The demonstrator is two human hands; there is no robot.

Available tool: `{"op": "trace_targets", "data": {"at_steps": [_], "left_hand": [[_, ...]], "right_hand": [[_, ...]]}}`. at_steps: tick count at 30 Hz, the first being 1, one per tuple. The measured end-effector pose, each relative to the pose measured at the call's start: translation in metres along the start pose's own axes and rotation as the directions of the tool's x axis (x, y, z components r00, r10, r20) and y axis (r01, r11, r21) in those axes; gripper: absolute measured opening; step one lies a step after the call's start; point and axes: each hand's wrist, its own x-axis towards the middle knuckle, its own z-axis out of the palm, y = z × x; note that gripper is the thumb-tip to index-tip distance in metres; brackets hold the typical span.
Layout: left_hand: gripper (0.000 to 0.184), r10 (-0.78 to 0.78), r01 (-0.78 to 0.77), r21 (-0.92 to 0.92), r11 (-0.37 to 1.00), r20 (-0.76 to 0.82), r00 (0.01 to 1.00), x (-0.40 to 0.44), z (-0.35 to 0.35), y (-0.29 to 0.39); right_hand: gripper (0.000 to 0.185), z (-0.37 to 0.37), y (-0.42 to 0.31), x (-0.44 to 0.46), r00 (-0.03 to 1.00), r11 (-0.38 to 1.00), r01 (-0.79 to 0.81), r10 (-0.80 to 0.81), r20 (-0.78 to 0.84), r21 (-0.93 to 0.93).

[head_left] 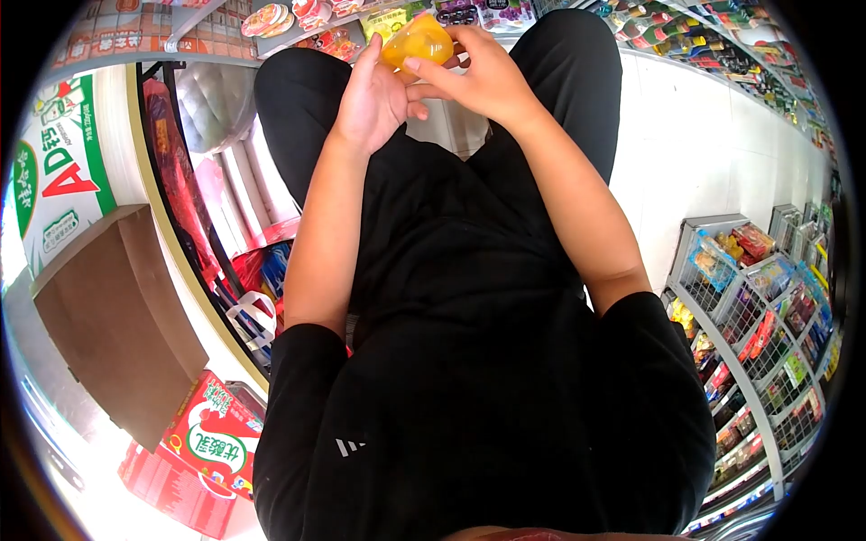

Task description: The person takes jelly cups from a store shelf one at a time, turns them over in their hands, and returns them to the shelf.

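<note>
A glossy, see-through yellow jelly cup with a rounded shape is held up between my hands, above the gap between my knees. My right hand pinches it from the right, the thumb across its front and the fingers behind. On the other side my left hand cups its left and lower edge, palm turned up and thumb raised along it. The left fingers are partly hidden behind the cup and the right hand. Just beyond is a shelf with colourful packets and round lidded cups.
Wire racks of packaged snacks stand at the right, and bottles line a shelf at the upper right. At the left are an open brown carton, a red box and a green-and-white carton. White floor tiles show beside my right knee.
</note>
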Motion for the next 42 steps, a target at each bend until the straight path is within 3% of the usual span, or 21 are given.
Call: {"op": "trace_targets", "data": {"at_steps": [4, 9, 11, 12, 14, 15, 21, 26, 30, 42], "left_hand": [[0.078, -0.024, 0.025, 0.077, 0.997, -0.016, 1.000, 0.002, 0.002, -0.001], [0.085, -0.102, 0.125, 0.167, 0.978, -0.138, 0.985, -0.001, 0.005, 0.000], [0.079, 0.018, 0.066, 0.272, 0.960, -0.294, 0.956, 0.000, 0.008, -0.002], [0.079, 0.017, 0.067, 0.273, 0.960, -0.293, 0.956, 0.002, 0.006, -0.005], [0.070, 0.236, -0.030, 0.442, 0.896, -0.418, 0.877, 0.005, 0.001, -0.012], [0.056, 0.292, -0.094, 0.418, 0.903, -0.440, 0.849, 0.007, 0.002, -0.012], [0.036, 0.441, -0.173, 0.576, 0.799, -0.365, 0.820, 0.008, -0.001, -0.017], [0.029, 0.497, -0.208, 0.612, 0.763, -0.349, 0.795, 0.011, -0.009, -0.022], [0.025, 0.574, -0.272, 0.648, 0.711, -0.312, 0.757, 0.012, -0.011, -0.024], [0.022, 0.554, -0.258, 0.633, 0.730, -0.327, 0.766, 0.011, -0.012, -0.023]], "right_hand": [[0.074, 0.005, 0.009, 0.001, 0.988, 0.971, -0.152, 0.152, 0.015, 0.183], [0.078, 0.010, 0.027, 0.007, 0.989, 0.993, -0.025, 0.042, -0.143, 0.117], [0.082, 0.011, 0.034, 0.008, 0.982, 0.998, 0.024, -0.013, -0.188, 0.057], [0.082, 0.010, 0.033, 0.007, 0.980, 0.998, 0.025, -0.014, -0.200, 0.052], [0.081, 0.009, 0.029, 0.006, 0.977, 0.999, 0.025, -0.014, -0.213, 0.048], [0.081, 0.008, 0.027, 0.005, 0.976, 0.999, 0.004, 0.003, -0.216, 0.035], [0.079, 0.004, 0.024, 0.004, 0.975, 1.000, -0.015, 0.016, -0.222, 0.008], [0.076, 0.007, 0.029, 0.004, 0.967, 1.000, 0.008, -0.007, -0.255, 0.005], [0.075, 0.003, 0.023, 0.003, 0.983, 0.999, -0.046, 0.050, -0.176, 0.022], [0.073, 0.004, 0.024, 0.003, 0.987, 0.999, -0.049, 0.050, -0.151, 0.008]]}}
